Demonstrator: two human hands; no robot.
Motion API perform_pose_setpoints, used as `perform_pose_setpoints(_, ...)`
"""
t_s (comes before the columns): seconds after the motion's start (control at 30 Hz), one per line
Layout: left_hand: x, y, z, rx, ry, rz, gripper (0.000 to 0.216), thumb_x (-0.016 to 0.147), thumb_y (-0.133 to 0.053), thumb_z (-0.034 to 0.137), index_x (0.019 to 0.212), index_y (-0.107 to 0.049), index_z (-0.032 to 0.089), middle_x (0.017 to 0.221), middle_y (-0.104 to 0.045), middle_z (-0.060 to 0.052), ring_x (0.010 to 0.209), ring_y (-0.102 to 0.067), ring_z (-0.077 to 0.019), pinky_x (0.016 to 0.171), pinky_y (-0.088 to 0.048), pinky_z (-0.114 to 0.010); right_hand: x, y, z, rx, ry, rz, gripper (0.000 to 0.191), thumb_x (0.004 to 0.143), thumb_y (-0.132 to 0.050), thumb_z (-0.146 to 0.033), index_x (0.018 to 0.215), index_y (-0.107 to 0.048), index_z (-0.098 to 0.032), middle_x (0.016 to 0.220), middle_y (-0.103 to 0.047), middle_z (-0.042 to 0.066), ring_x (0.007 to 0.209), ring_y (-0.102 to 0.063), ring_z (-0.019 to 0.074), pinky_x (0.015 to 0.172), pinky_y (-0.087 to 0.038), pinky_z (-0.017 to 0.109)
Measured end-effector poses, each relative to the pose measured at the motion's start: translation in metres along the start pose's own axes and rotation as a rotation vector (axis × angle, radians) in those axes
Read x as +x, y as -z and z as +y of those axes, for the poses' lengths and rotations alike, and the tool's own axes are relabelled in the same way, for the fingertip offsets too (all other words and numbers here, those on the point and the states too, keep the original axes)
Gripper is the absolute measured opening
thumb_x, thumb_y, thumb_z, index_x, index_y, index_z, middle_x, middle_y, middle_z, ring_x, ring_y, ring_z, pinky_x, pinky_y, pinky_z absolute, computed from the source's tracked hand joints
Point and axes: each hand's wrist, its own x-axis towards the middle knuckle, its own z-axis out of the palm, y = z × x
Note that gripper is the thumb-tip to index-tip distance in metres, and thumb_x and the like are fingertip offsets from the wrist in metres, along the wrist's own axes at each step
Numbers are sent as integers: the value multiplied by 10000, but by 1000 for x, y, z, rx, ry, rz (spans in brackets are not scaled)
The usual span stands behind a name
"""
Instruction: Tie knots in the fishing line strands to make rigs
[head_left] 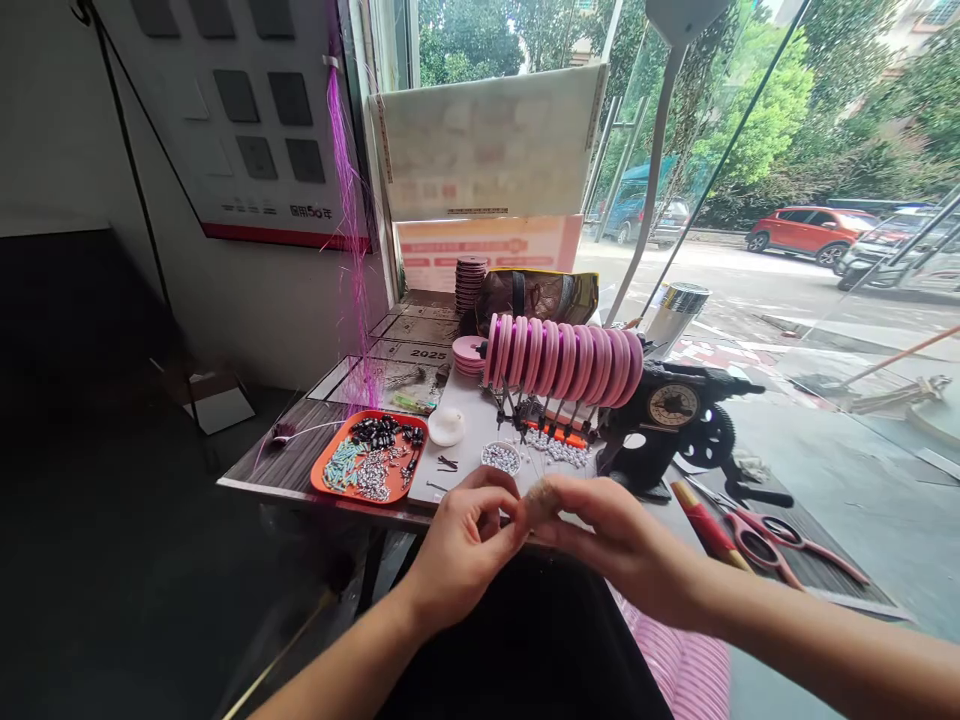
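Head view: left hand and right hand meet, gripping what I can't tell; bead bowl just beyond the left.

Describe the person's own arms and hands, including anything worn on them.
Both forearms are bare, with no sleeves in view. The left hand and right hand are ungloved, with no watch or bracelet visible. A rough wrap seems to cover a right fingertip; its material is unclear. Black clothing shows below.
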Motion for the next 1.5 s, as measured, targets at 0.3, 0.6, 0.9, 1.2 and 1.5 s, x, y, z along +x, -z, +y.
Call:
perform_pose_setpoints(0.3,-13,-23,-18,793,-730,503,158,808,-499,52,889,-600,143,844,-561,-69,700,-590,-140,644,-516,-244,22,8,0,271,-195,36,426,749,-608,-542,631,-435,-171,616,-404,-40,597,-365,98,553,-325,230)
perform_pose_setpoints(0.6,-7,-10,-10,443,-486,160,147,748,-528,64,678,-618,158,677,-633,-35,591,-558,-132,551,-430,-235,13,6,4,-132,1,-59,195,892,-443,-307,760,-457,-164,727,-475,5,640,-426,114,599,-387,246)
perform_pose_setpoints(0.9,9,-4,-11,-603,616,-203,48,537,-582,168,530,-543,140,472,-398,66,438,-334,-42,433,-261,-175,-9,-4,25,-1137,767,-166,253,876,-395,-95,745,-609,-121,683,-538,37,554,-391,136,507,-338,298)
perform_pose_setpoints(1.2,7,-6,-5,-586,603,-164,75,536,-609,197,519,-560,143,503,-419,52,453,-359,-56,430,-258,-185,-13,-9,26,-1161,741,-215,227,875,-385,-66,812,-600,-102,697,-540,40,633,-418,155,624,-376,324)
perform_pose_setpoints(1.5,-10,-6,-8,60,-58,109,90,755,-596,164,678,-640,150,834,-516,-27,589,-449,-90,482,-331,-207,-1,-5,6,-230,129,-41,188,897,-439,-204,729,-515,-163,711,-513,17,680,-460,130,642,-397,241)
